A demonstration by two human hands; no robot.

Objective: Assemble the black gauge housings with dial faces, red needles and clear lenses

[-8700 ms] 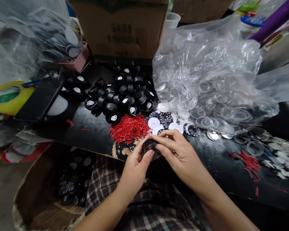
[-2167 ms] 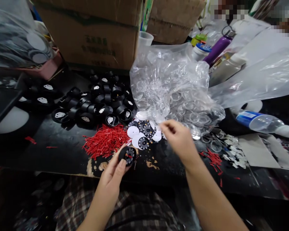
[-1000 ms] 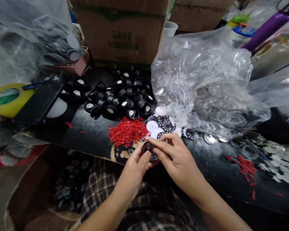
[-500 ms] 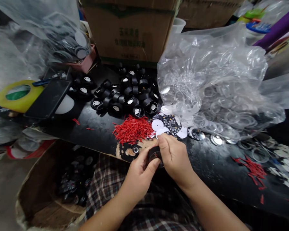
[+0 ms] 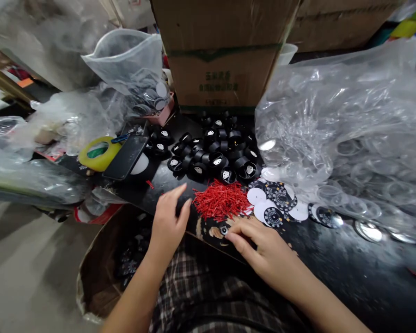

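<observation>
My left hand [image 5: 169, 219] is raised over the table's front edge, thumb and fingers apart, with nothing in it. My right hand [image 5: 263, 245] rests low at the worn patch of the table, thumb and forefinger tips pressed together beside a small metal ring [image 5: 223, 230]; whatever they may pinch is hidden. Just beyond lies a heap of thin red clock hands [image 5: 222, 200]. Behind it are several black round cases [image 5: 217, 161] with white pieces inside. White and black printed dials [image 5: 279, 196] overlap to the right of the heap.
A large clear bag [image 5: 298, 115] of transparent discs covers the right side. At left lie a yellow tape roll [image 5: 86, 157] and a dark phone [image 5: 126, 157]. A cardboard box [image 5: 225, 69] stands behind. Below the table's edge, a bin [image 5: 90, 273] holds dark round pieces.
The black round case that both hands held is no longer in them. My left hand has moved left and opened; my right hand has come down beside the metal ring. The view has swung left.
</observation>
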